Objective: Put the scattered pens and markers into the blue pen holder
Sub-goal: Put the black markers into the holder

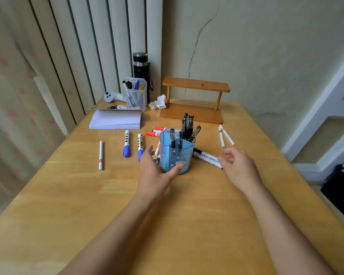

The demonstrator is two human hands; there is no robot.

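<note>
The blue pen holder (177,155) stands mid-table with several dark pens (187,128) upright in it. My left hand (155,171) is open at its left front, thumb touching the holder's base. My right hand (238,167) hovers open, fingers over the end of a black-and-white marker (207,156) lying right of the holder. Two blue markers (127,143) (140,144) and a thin pink-banded pen (101,155) lie to the left. Two red markers (154,132) lie behind the holder. Thin green and orange pens (225,136) lie at the right.
A wooden shelf stand (195,114) sits behind the holder. A paper stack (115,120), a clear box of pens (136,94), a black flask (141,70), a white controller (112,96) and crumpled tissue (158,103) line the back. The table's right edge (298,171) is near.
</note>
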